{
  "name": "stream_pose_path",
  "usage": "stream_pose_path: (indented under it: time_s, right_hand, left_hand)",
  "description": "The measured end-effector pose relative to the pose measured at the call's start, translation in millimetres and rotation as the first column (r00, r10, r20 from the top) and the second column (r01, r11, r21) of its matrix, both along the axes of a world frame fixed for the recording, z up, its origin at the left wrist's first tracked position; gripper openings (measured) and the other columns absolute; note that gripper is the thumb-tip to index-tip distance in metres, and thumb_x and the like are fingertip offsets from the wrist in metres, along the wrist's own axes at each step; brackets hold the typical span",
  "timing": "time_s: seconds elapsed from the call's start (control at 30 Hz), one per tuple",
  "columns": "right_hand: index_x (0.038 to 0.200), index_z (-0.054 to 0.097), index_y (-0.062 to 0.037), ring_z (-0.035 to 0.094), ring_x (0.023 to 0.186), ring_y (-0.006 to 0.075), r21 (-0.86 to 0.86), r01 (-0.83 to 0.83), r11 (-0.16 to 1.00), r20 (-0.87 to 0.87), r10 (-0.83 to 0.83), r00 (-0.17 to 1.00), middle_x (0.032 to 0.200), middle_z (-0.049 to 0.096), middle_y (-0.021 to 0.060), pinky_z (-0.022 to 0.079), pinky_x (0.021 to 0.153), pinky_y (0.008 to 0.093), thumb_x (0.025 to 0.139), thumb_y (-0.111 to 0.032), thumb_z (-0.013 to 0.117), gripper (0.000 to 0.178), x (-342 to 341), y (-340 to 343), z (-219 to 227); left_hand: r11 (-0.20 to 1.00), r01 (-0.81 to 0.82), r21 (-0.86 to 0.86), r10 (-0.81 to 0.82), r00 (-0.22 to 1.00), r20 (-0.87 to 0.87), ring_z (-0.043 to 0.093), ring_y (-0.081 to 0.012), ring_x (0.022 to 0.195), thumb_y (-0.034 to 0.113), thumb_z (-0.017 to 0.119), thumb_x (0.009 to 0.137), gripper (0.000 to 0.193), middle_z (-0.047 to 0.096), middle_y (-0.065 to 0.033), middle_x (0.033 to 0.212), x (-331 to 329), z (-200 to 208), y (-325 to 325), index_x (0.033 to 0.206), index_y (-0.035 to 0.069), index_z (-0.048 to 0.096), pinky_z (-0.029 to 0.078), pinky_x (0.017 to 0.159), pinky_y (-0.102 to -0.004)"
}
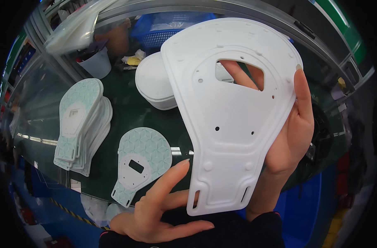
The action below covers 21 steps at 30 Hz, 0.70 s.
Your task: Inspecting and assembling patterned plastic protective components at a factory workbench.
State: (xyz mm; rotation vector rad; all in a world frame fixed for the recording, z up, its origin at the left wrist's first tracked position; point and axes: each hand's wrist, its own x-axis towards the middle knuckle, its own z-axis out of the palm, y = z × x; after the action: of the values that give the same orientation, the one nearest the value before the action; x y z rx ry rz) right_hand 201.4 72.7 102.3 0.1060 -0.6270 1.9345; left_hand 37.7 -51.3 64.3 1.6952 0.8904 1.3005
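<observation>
My right hand (291, 132) holds up a large white moulded plastic panel (234, 111), rounded at the top and narrowing to a slotted lower end. The thumb presses on its right edge; other fingers reach behind and show through the four-sided opening. My left hand (155, 206) is beside the panel's lower end, fingers spread, with one fingertip passing behind its left slot. Whether that finger touches the panel, I cannot tell. Just beyond the left hand, a smaller paddle-shaped piece with a pale green triangle pattern (145, 155) lies on the dark table.
At left is a stack of similar patterned pieces (83, 124). Behind the held panel stands a pile of white rounded pieces (153, 80). Farther back are a blue basket (155, 37), a pale bin (95, 64) and clear plastic bags (75, 35). A metal frame edges the dark table (122, 107).
</observation>
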Motion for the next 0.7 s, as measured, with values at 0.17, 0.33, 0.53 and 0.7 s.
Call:
stream_pose_path:
  time_s: [0.17, 0.33, 0.53, 0.7]
  right_hand:
    - [0.13, 0.014, -0.0025, -0.004, 0.126, 0.0338, 0.0, 0.008, 1.0, 0.008, -0.008, 1.0, 0.136, 0.008, 0.0188, 0.017, 0.097, 0.0555, 0.088, -0.034, 0.027, 0.054, 2, -1, -1]
    - [0.123, 0.023, 0.0066, 0.019, 0.119, 0.0438, -0.076, -0.027, 0.997, -0.097, 0.02, 0.995, 0.118, 0.036, 0.0241, 0.028, 0.092, 0.0552, 0.088, -0.033, 0.031, 0.053, 5, -2, 4]
    - [0.131, 0.006, -0.0036, 0.0, 0.126, 0.0331, 0.244, -0.21, 0.947, -0.175, 0.256, 0.951, 0.136, 0.0, 0.0205, 0.018, 0.099, 0.0511, 0.088, -0.037, 0.025, 0.057, -1, 15, -9]
    - [0.131, 0.003, -0.0022, 0.006, 0.126, 0.0339, 0.209, -0.265, 0.941, -0.004, 0.272, 0.962, 0.136, -0.006, 0.0193, 0.018, 0.099, 0.0506, 0.088, -0.038, 0.023, 0.059, 19, 26, -20]
  left_hand:
    - [0.948, 0.258, -0.188, -0.209, 0.946, 0.247, 0.053, -0.0242, 0.097, -0.007, 0.051, 0.077, 0.058, 0.052, -0.0232, 0.103, -7, -1, 5, 0.122, -0.009, 0.015, 0.043, 0.081, -0.0308]
    - [0.908, 0.303, -0.29, -0.246, 0.945, 0.216, 0.051, -0.023, 0.1, -0.01, 0.041, 0.079, 0.051, 0.046, -0.0232, 0.112, -8, 3, 4, 0.123, -0.01, 0.015, 0.042, 0.084, -0.0293]
    - [0.869, 0.327, -0.371, -0.15, 0.889, 0.433, 0.046, -0.035, 0.103, -0.016, 0.035, 0.075, 0.049, 0.044, -0.0321, 0.107, 1, 7, -8, 0.12, -0.013, 0.017, 0.04, 0.088, -0.0388]
    - [0.768, 0.519, -0.377, -0.423, 0.851, 0.31, 0.047, -0.0237, 0.107, -0.011, 0.034, 0.079, 0.051, 0.043, -0.0198, 0.118, 4, -6, 0, 0.126, -0.007, 0.013, 0.041, 0.087, -0.0289]
